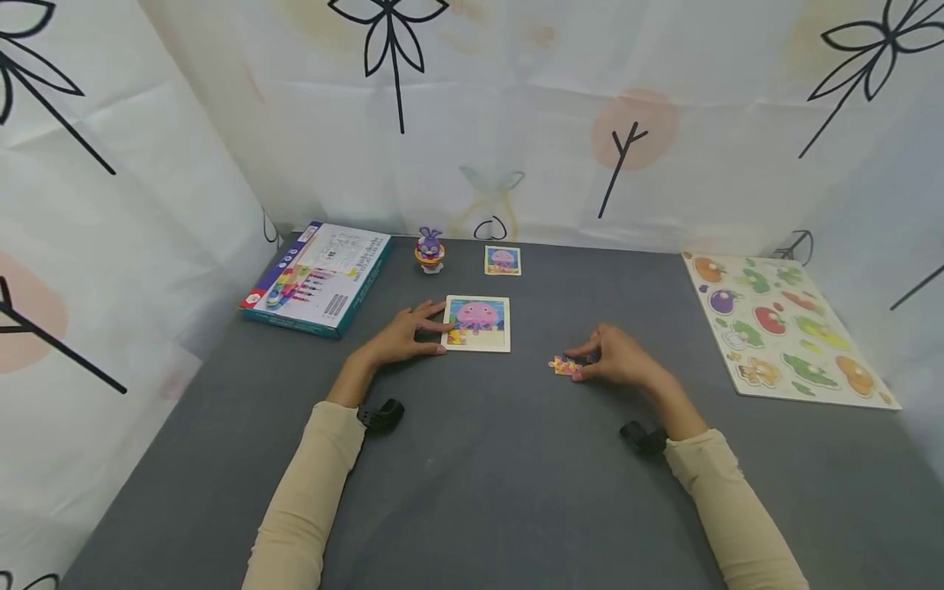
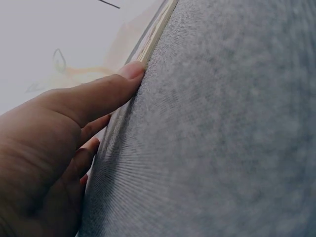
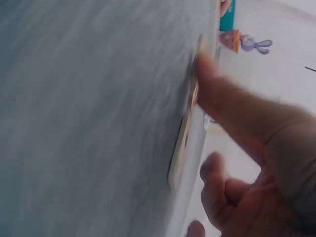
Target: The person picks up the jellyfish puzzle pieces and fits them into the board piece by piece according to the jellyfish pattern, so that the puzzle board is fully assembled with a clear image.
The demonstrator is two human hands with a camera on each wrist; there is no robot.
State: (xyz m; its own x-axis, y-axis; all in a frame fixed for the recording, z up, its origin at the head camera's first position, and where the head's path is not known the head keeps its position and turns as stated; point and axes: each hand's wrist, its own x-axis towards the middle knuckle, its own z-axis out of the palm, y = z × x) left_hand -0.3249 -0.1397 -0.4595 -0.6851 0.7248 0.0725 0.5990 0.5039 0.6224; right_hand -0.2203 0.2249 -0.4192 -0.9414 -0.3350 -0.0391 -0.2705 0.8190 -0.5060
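Note:
A small framed jigsaw puzzle with a pink octopus-like picture lies on the grey table. My left hand rests at its left side with fairly straight fingers, one fingertip over the picture and the thumb at the lower corner. In the left wrist view the thumb touches the edge of the board. To the right of the puzzle, my right hand pinches a colourful puzzle piece low at the table between thumb and fingers. A thin piece edge shows below the blurred thumb in the right wrist view.
Behind the puzzle lie a small picture card and a purple rabbit figure. A flat box lies at the back left. On the right is a board with vegetable pictures. Printed white cloth hangs behind the table.

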